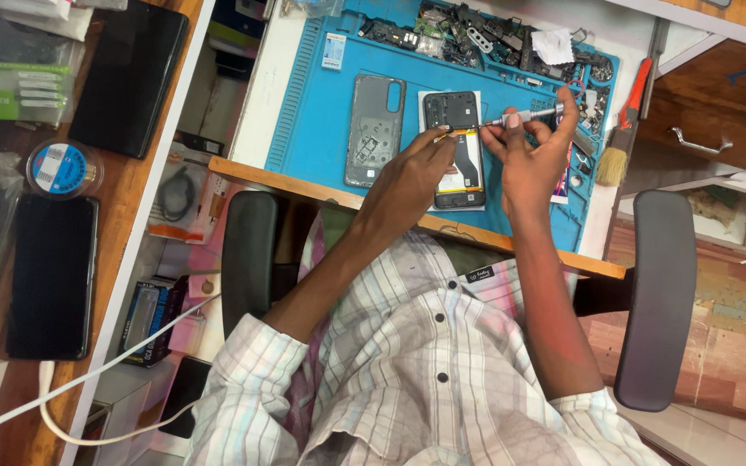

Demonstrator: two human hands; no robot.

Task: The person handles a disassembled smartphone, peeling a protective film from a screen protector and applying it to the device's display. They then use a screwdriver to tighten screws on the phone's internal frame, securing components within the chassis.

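Observation:
An opened phone (458,129) with its inner board and yellow-edged battery showing lies on the blue work mat (321,129). My left hand (412,177) rests over its lower half, with the fingertips pinched at a small yellow-tipped tool near the battery's top edge. My right hand (533,151) grips a silver screwdriver (524,116), the tip pointing left at the phone's upper right corner. The grey back cover (373,129) lies left of the phone, inner side up.
Loose phone parts (477,39) crowd the mat's far edge. A brush (619,147) with a red handle lies at the right. Dark phones (49,276) and a round tape spool (62,168) sit on the wooden shelf at left. Black chair armrests (658,293) flank me.

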